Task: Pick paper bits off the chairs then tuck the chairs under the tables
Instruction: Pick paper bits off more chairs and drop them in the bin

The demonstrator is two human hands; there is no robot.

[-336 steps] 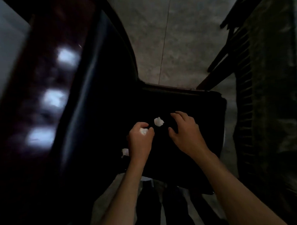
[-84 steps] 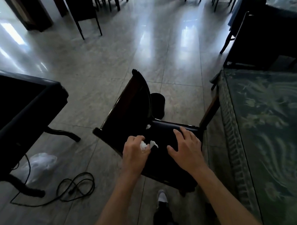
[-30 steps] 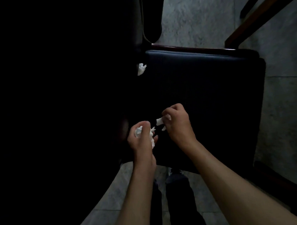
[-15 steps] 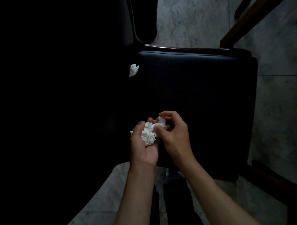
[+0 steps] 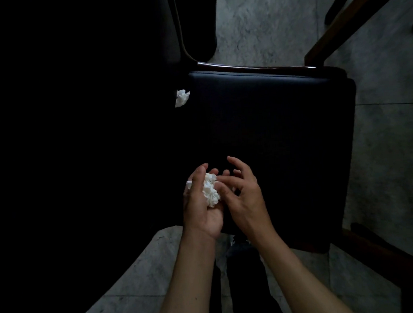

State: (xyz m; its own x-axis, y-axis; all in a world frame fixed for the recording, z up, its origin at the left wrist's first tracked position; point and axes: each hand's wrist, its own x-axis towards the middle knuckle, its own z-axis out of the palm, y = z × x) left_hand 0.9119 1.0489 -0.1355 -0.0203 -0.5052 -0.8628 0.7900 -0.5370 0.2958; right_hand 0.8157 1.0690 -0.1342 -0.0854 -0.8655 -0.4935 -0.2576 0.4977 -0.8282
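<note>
Now your right hand [image 5: 244, 195] has opened, its bit passed into the paper wad [image 5: 210, 190] your left hand [image 5: 203, 203] cups; one scrap [image 5: 182, 97] remains at eleven o'clock on the chair seat [image 5: 282, 129]

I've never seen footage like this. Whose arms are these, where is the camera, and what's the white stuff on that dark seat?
There is no machine here: a person wears a wide-angle camera on the head, so the single picture looks forward and down at their own two bare arms.

Below them is a dark padded chair seat, seen from above, standing on a grey stone floor. The tall black shape on the left is probably the chair's back, though it is too dark to be sure.

The left hand is cupped palm-up and holds a wad of crumpled white paper bits. The right hand hovers beside it with loose, spread fingers, gripping nothing.

One more paper scrap lies at the far left edge of the seat, not yet picked up.
</note>
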